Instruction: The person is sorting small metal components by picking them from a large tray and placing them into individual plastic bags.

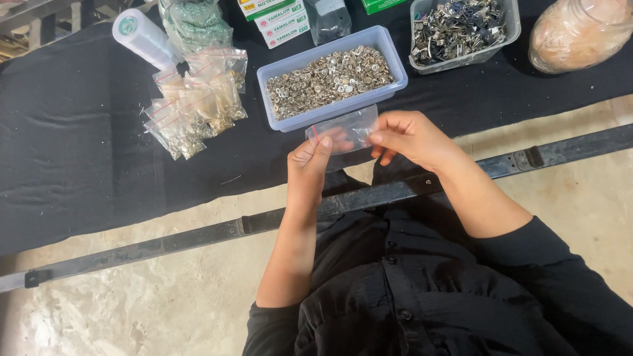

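Small clear bag (343,130): left hand (308,165) and right hand (405,137) pinch its ends, near tray of snaps (330,76); best held taut, mouth upward.

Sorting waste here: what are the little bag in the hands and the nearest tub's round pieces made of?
Little bag: thin clear plastic, glossy and see-through. Round pieces: seemingly metal, shiny silver-gold glints. Tub: probably translucent plastic.

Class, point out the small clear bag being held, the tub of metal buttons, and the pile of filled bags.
small clear bag (346,130), head view, its middle.
tub (389,47), head view, right rim.
filled bags (198,105), head view, pile's centre.
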